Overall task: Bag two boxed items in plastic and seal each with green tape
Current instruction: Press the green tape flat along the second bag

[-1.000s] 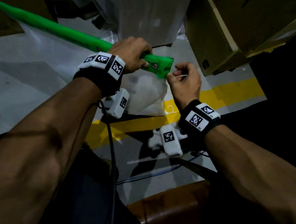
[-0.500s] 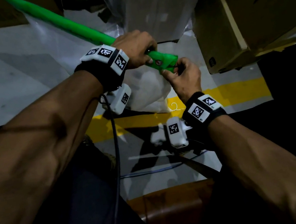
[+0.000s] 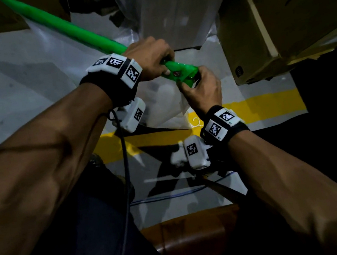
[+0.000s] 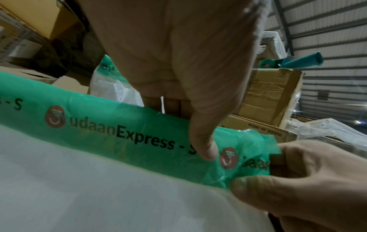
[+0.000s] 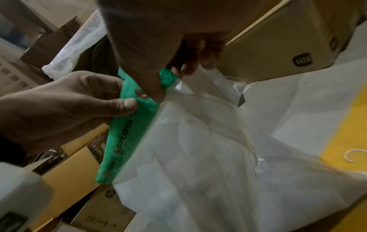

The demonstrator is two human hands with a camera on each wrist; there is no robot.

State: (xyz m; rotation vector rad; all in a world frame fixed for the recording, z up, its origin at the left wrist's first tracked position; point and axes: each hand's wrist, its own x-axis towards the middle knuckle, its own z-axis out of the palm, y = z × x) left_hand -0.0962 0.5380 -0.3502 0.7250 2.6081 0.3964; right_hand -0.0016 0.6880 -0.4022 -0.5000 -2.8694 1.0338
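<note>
A big brown cardboard box [image 3: 281, 12] sits at the top right, on a grey floor [image 3: 2, 87] with a yellow painted stripe [image 3: 266, 107]. Just left of the box is a clear plastic bag [image 3: 166, 105] held up over the floor; what is inside cannot be made out. A long strip of green printed tape [image 3: 73, 32] runs along the bag's top edge. The left hand [image 3: 152, 57] has its fingers curled around the tape, with the thumb [image 4: 204, 147] pressing on it. The right hand [image 3: 203, 88] pinches the crumpled end of the tape, just beside the left hand.
</note>
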